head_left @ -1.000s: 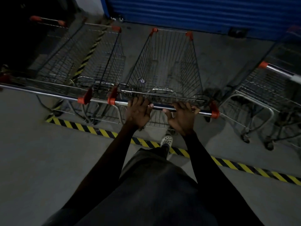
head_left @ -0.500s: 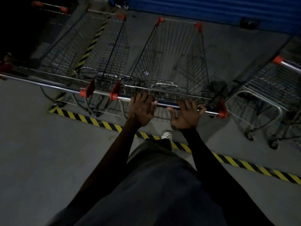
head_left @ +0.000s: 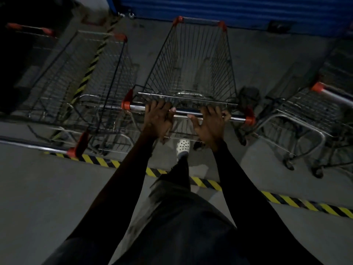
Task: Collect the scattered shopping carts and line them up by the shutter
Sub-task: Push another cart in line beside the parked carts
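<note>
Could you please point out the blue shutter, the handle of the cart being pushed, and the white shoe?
blue shutter (head_left: 229,10): head view, on its ribbed face.
cart handle (head_left: 183,111): head view, bare bar between the hands.
white shoe (head_left: 183,147): head view, perforated toe top.

Blue shutter (head_left: 229,8), orange-capped silver cart handle (head_left: 187,111), yellow-black striped floor tape (head_left: 286,200), white dotted shoe (head_left: 183,147)

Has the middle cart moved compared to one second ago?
Yes. The middle cart has rolled forward toward the blue shutter; its handle now sits well past the handle of the left neighbour cart.
</note>
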`<state>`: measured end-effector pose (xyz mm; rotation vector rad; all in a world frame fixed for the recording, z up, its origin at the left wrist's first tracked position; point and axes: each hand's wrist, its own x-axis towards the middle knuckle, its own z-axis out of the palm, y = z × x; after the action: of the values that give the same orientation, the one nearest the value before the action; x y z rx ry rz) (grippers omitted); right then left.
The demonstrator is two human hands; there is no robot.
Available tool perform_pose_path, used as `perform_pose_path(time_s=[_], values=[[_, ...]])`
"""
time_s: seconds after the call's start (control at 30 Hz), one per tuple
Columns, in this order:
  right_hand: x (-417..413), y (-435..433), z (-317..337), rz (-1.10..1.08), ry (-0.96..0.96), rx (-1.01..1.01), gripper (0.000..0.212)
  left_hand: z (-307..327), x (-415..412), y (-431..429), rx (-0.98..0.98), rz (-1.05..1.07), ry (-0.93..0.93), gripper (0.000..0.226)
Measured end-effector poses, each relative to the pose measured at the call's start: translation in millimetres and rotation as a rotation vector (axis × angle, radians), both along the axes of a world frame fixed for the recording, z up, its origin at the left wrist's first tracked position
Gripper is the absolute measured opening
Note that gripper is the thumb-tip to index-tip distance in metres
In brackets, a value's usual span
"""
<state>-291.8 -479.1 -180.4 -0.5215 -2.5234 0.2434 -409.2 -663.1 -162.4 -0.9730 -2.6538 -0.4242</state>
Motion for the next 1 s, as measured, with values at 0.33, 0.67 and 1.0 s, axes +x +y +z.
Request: perform_pose_path(time_s=[0.33, 0.67, 1.0], values=[[-181.8, 103.3, 7.8, -0.084, 0.009, 0.079, 0.044, -13.2, -191.5, 110.6, 0.078, -0.042, 0.071, 0.036], [-329.8, 178.7, 13.5, -0.103, -0.271, -0.199, 0.086, -10.6, -346.6, 181.9, 0.039, -0.104, 0.048, 0.038], [-339.2, 160.5, 12.9, -0.109, -0.239, -0.141, 0.076, -4.1, -354.3, 166.2, 0.031, -0.132, -0.079, 0.043]])
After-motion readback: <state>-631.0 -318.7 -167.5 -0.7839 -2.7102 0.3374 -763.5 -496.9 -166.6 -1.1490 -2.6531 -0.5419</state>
